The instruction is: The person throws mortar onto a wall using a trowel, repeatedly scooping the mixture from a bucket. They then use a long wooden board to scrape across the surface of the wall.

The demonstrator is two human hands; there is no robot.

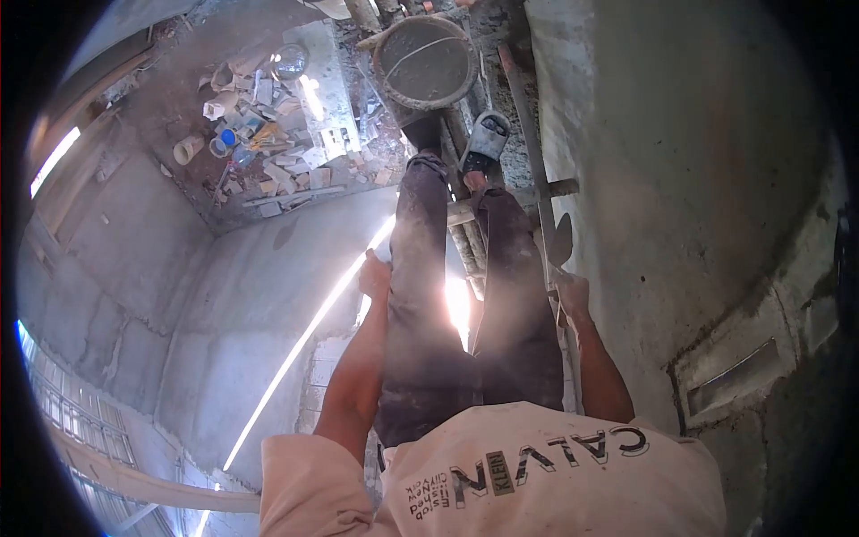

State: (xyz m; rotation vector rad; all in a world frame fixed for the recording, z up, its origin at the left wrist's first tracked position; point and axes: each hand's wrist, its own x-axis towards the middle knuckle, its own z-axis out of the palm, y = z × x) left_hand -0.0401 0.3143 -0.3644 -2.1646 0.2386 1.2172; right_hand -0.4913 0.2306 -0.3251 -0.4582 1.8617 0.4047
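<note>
Head view. The right hand (574,295) grasps a trowel (563,240) near the wall (680,179), blade pointing forward, a hold that presumably leaves its face free. The left hand (376,276) is beside the left leg (416,259), fingers apparently bent; whether it grips anything cannot be told. The bucket (429,102), filled with grey mix (420,72), stands beyond the legs, probably to keep it within reach. Rubble (286,170) lies to the left, well apart from the trowel.
</note>
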